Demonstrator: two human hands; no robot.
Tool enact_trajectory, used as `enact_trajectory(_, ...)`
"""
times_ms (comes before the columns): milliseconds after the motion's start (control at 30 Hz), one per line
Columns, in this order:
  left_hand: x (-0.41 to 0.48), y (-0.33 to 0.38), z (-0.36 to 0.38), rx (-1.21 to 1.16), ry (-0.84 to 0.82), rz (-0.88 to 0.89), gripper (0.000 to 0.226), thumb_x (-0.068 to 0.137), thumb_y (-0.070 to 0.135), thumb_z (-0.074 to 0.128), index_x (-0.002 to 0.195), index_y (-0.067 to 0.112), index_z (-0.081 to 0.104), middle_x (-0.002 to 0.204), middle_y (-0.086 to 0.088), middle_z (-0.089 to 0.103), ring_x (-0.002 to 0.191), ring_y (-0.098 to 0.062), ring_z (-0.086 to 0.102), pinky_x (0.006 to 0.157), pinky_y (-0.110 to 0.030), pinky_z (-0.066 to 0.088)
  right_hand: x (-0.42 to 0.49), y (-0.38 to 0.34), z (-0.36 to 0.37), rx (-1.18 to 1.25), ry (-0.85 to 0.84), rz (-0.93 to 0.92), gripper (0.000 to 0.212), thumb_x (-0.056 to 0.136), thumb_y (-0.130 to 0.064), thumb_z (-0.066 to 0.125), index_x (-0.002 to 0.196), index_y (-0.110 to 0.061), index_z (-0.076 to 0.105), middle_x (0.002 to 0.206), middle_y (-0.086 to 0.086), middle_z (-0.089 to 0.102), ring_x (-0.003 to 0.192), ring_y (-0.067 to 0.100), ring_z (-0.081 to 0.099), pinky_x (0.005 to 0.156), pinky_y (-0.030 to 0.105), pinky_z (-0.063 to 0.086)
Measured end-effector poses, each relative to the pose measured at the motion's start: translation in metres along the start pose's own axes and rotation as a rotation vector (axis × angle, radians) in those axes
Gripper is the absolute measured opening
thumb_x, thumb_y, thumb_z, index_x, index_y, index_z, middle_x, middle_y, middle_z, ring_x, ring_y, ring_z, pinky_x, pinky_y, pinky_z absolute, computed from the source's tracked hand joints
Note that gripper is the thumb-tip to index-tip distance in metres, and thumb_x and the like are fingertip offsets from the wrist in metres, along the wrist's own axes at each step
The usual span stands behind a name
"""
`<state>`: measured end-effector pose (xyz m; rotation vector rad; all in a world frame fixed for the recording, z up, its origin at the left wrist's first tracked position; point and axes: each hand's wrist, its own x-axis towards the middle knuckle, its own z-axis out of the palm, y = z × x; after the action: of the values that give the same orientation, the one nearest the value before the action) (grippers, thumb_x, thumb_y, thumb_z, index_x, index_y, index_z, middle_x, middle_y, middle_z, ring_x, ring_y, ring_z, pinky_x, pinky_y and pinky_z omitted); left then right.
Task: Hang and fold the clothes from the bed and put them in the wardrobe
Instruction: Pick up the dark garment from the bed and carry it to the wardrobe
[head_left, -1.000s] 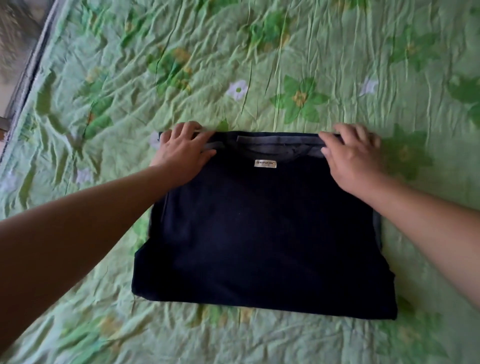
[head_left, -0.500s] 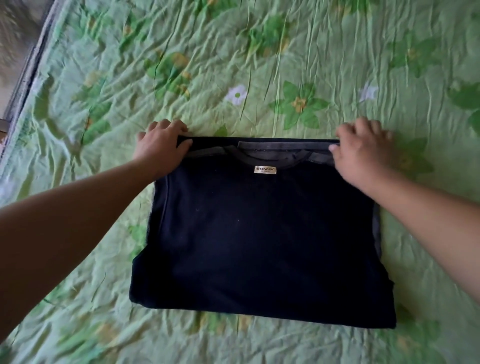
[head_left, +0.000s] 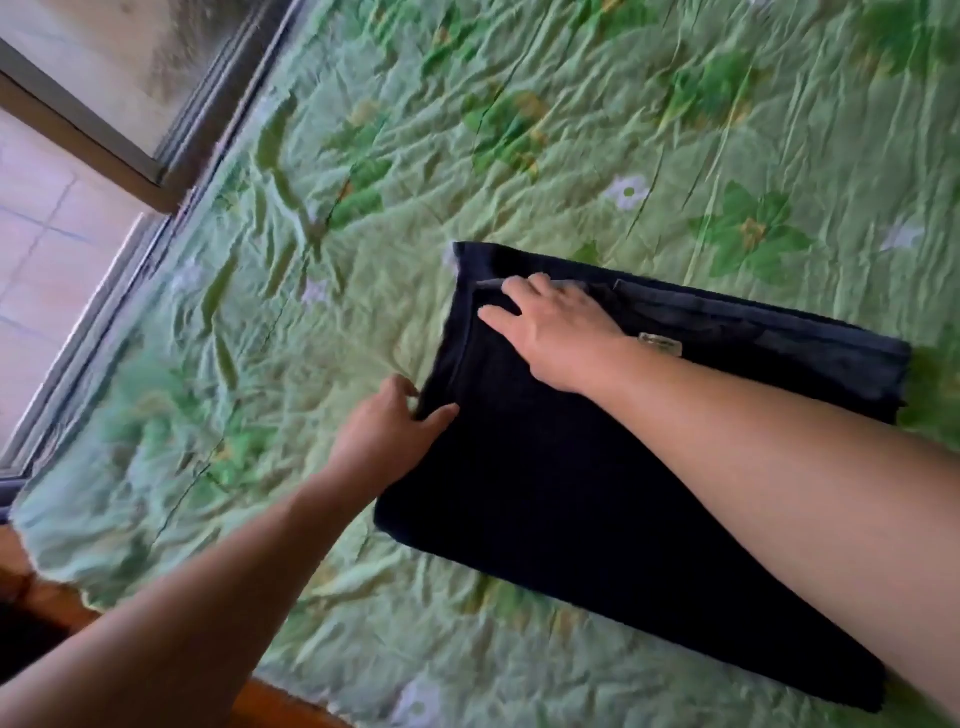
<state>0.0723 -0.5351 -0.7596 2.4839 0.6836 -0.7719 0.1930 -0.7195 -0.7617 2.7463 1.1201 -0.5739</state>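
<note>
On the crumpled green floral bedsheet (head_left: 363, 234) lies the folded navy cotton shirt (head_left: 571, 493), soft and floppy. The left hand (head_left: 395, 423) pinches its side edge; farther off, the right hand (head_left: 558, 332) presses flat, fingers spread. Best lifted from under both sides.

Home bedroom, green floral bedsheet (head_left: 519, 130), window frame (head_left: 78, 135)

Folded shirt (head_left: 571, 467) reads deep navy, nearly black, with a greyer band (head_left: 727, 312) at the neckline and a small pale label (head_left: 661, 344). Bedsheet (head_left: 405, 249) is light green, printed with darker green leaves, white flowers and yellow-orange centres. Floor tiles (head_left: 41, 249) are pale pinkish, bed frame (head_left: 275, 699) reddish brown.
</note>
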Motion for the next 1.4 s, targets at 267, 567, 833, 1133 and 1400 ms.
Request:
enact_trajectory(267, -0.028, -0.047, 0.013, -0.043, -0.182, 0.021, 0.038, 0.079, 0.040, 0.073, 0.105, 0.017, 0.059, 0.095, -0.003, 0.066, 0.088, -0.025, 0.064, 0.068, -0.032, 0.050, 0.072, -0.023, -0.034, -0.577, -0.104, -0.162, 0.050, 0.088, -0.017, 0.061, 0.137, -0.019, 0.051, 0.152, 0.010, 0.039, 0.149, 0.031, 0.018, 0.116, 0.072, -0.001)
enact_trajectory(567, -0.073, -0.015, 0.021, -0.426, -0.130, 0.117, 0.012, 0.077, 0.019, 0.068, 0.083, 0.017, 0.058, 0.062, 0.006, 0.058, 0.051, -0.003, 0.053, 0.045, -0.018, 0.038, 0.018, 0.014, -0.060, -0.596, -0.016, -0.193, 0.024, 0.085, -0.018, 0.056, 0.108, -0.023, 0.060, 0.111, 0.000, 0.065, 0.113, 0.026, 0.046, 0.097, 0.047, 0.032)
enact_trajectory(833, -0.147, 0.114, 0.074, -0.299, -0.264, 0.399, 0.029, 0.079, 0.028, 0.069, 0.078, 0.022, 0.040, 0.070, 0.007, 0.048, 0.071, -0.019, 0.049, 0.061, -0.032, 0.033, -0.106, 0.111, -0.061, -0.510, 0.092, -0.083, 0.027, 0.079, -0.016, 0.055, 0.106, -0.020, 0.060, 0.103, 0.002, 0.065, 0.104, 0.030, 0.052, 0.090, 0.043, 0.038)
enact_trajectory(1133, -0.203, 0.224, 0.177, -0.249, -0.461, 0.389, 0.032, 0.090, 0.033, 0.062, 0.107, 0.013, 0.044, 0.106, -0.012, 0.065, 0.098, -0.035, 0.061, 0.078, -0.041, 0.050, -0.213, 0.201, 0.018, -0.500, 0.042, 0.145, 0.037, 0.082, -0.004, 0.046, 0.117, -0.011, 0.054, 0.112, 0.011, 0.058, 0.114, 0.034, 0.046, 0.100, 0.054, 0.035)
enact_trajectory(1400, -0.201, 0.196, 0.212, -0.227, -0.481, 0.324, 0.051, 0.092, 0.042, 0.061, 0.138, 0.024, 0.047, 0.126, -0.001, 0.051, 0.114, -0.023, 0.055, 0.098, -0.038, 0.048, -0.220, 0.210, 0.071, 0.019, -0.141, 0.434, 0.034, 0.086, -0.012, 0.053, 0.117, -0.026, 0.053, 0.137, 0.010, 0.045, 0.135, 0.033, 0.034, 0.113, 0.060, 0.026)
